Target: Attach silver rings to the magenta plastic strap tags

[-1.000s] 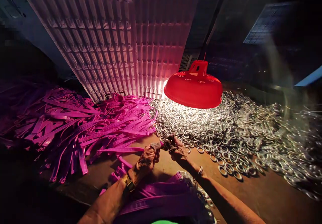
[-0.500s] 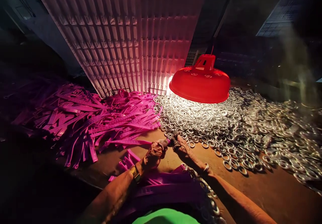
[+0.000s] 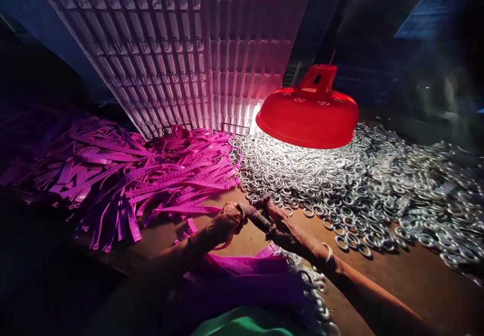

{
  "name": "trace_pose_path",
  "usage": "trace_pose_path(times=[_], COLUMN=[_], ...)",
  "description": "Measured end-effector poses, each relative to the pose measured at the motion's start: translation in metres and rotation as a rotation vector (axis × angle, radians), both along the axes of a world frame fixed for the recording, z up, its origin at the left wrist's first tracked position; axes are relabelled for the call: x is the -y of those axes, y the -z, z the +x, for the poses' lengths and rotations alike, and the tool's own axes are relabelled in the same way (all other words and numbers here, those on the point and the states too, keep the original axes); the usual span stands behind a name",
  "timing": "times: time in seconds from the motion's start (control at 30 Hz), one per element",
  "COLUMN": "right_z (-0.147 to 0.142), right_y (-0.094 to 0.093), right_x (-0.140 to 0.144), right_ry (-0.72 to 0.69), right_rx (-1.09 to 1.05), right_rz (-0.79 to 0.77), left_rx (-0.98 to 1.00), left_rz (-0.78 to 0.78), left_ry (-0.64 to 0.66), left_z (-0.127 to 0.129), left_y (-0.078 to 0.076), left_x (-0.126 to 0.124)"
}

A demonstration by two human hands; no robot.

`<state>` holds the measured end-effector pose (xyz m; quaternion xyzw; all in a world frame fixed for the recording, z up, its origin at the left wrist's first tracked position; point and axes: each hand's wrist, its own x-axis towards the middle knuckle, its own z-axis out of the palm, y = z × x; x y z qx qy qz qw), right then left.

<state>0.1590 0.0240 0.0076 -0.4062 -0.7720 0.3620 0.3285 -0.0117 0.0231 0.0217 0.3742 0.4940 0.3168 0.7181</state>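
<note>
My left hand (image 3: 229,219) is closed, its wrapped fingertips pinching a magenta strap (image 3: 189,209) that seems to trail out to the left. A thin loop of it shows under the palm. Touching those fingertips from the right, my right hand (image 3: 278,220) has its wrapped fingers bent together; whatever sits between them is too small and dark to make out. Close by on the left lies a heap of magenta straps (image 3: 181,170). Beyond my right hand spreads a heap of silver metal rings (image 3: 325,185). More straps (image 3: 249,275) lie below my hands, beside several rings (image 3: 317,295).
A red lamp shade (image 3: 308,117) hangs low over the rings, its light falling on them. Ribbed translucent panels (image 3: 159,59) stand upright behind the straps. The brown tabletop (image 3: 242,243) shows between the heaps. The left side is dark.
My right hand has turned and shifted slightly right and down. Its fingers now cross over toward the left fingertips, and the magenta bit between the hands is less visible. The view has tilted down.
</note>
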Motion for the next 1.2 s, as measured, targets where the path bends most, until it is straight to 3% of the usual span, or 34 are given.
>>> trace_pose_path(times=[0.1, 0.23, 0.33, 0.5, 0.6, 0.73, 0.93, 1.1, 1.2], right_z=[0.006, 0.015, 0.02, 0.022, 0.018, 0.016, 0.018, 0.012, 0.014], right_y=[-0.012, -0.017, -0.012, 0.004, 0.011, 0.009, -0.014, -0.04, -0.049], right_x=[0.032, 0.082, 0.111, 0.136, 0.139, 0.135, 0.122, 0.107, 0.102], right_ry=[-0.123, -0.062, 0.042, 0.143, 0.115, -0.023, -0.204, -0.217, -0.221], right_rx=[0.058, 0.108, 0.026, -0.126, -0.155, -0.132, 0.038, 0.202, 0.388], right_rz=[-0.188, -0.172, -0.292, -0.49, -0.517, -0.502, -0.408, -0.297, -0.208], left_rx=[-0.047, -0.09, 0.028, 0.251, 0.28, 0.303, 0.32, 0.27, 0.236], left_rz=[-0.006, 0.036, 0.026, -0.085, -0.055, -0.11, -0.191, -0.265, -0.224], left_ry=[0.111, 0.345, 0.435, 0.372, 0.29, 0.266, 0.233, 0.277, 0.318], left_z=[-0.004, -0.006, -0.007, -0.005, -0.003, -0.001, 0.008, 0.012, 0.012], left_y=[-0.022, -0.042, -0.036, -0.02, -0.016, -0.011, -0.002, -0.008, -0.009], left_x=[0.008, 0.034, 0.059, 0.092, 0.101, 0.103, 0.098, 0.091, 0.087])
